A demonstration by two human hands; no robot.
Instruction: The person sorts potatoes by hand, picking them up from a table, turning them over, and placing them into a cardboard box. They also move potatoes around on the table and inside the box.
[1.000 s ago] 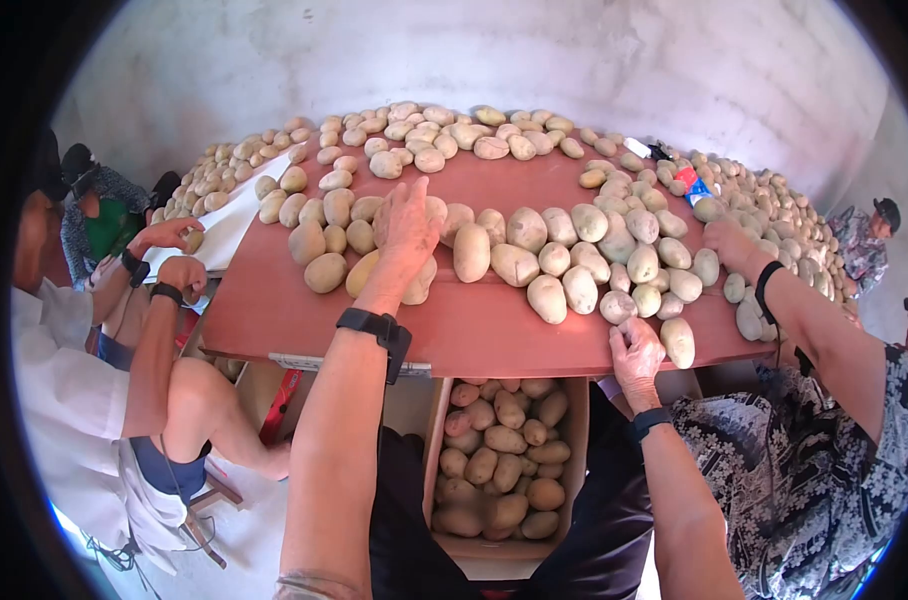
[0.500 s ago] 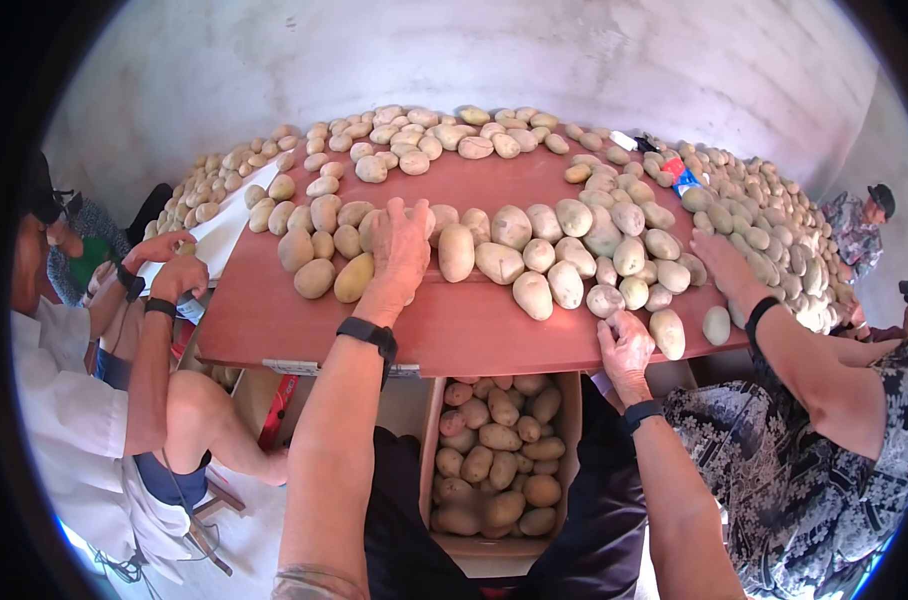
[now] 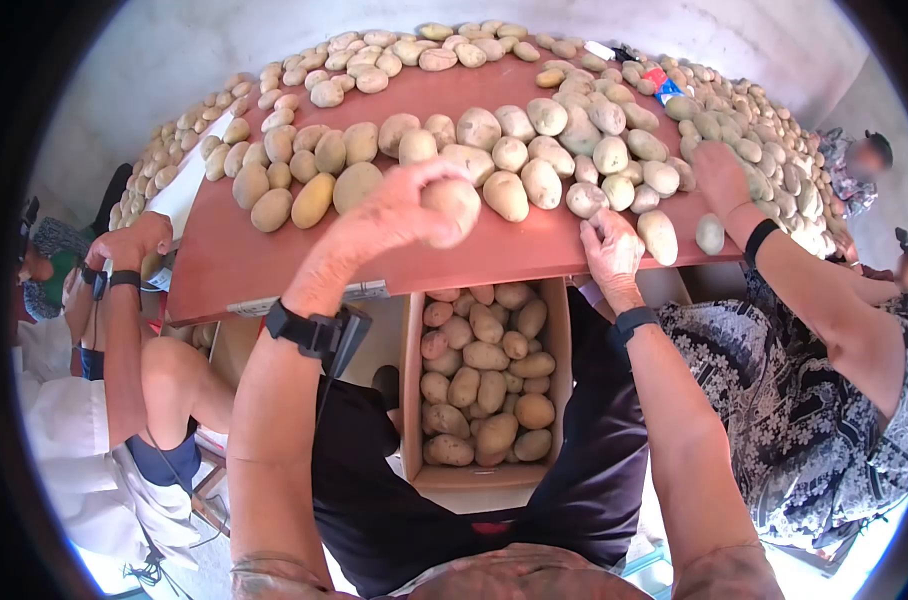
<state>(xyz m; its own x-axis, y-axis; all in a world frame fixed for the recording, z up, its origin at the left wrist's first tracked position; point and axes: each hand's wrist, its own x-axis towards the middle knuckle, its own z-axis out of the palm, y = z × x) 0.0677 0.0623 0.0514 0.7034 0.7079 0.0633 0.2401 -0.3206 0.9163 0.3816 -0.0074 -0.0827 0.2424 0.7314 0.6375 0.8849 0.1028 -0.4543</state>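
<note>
My left hand (image 3: pixel 414 208) holds a potato (image 3: pixel 452 208) above the front part of the reddish-brown table (image 3: pixel 414 258), fingers wrapped round its far side. My right hand (image 3: pixel 612 248) rests at the table's front edge with its fingers curled in. Its fingertips lie against or just beside a pale potato (image 3: pixel 585 200); whether anything is inside the fingers is hidden. A band of potatoes (image 3: pixel 479 128) runs across the table beyond both hands. Below the edge, between my knees, stands a cardboard box (image 3: pixel 411 380) with many potatoes (image 3: pixel 485 356) in it.
At right, a co-worker's hand (image 3: pixel 719 172) reaches among a big heap of potatoes (image 3: pixel 774 180). Another person's hands (image 3: pixel 134 240) are at the left, near a white sheet (image 3: pixel 186 205). A blue-and-red packet (image 3: pixel 664 86) lies among the potatoes at the back.
My left hand has come back toward me from the potato row, now with a potato lifted in it. My right hand stays by the same potato. The view has tilted down.
</note>
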